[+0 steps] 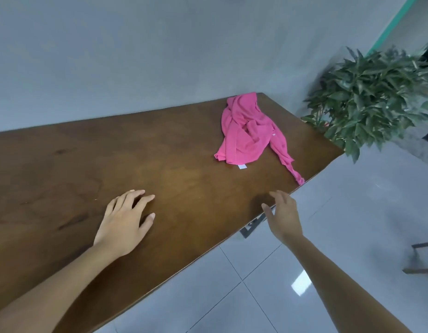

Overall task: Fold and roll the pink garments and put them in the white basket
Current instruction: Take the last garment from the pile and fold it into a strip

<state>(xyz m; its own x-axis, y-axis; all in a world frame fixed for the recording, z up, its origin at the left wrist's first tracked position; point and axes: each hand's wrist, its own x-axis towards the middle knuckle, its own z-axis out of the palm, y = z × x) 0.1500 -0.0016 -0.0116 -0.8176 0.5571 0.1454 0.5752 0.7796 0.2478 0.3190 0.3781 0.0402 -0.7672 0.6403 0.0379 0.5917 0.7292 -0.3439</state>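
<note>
Crumpled pink garment (250,131) is seen at 1 o'clock on brown table (88,164), white tag (242,166) unreadable. Left hand (126,222) and right hand (284,216) are spread, nothing grasped.

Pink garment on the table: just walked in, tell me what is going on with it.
Nobody is holding it at this moment. The pink garment lies crumpled and unfolded near the far right end of the brown table, one sleeve trailing to the table's edge. The person's left hand is spread over the tabletop, empty. The right hand is open at the table's near edge, also empty. No white basket is in view, and a leafy plant stands past the table's end.
</note>
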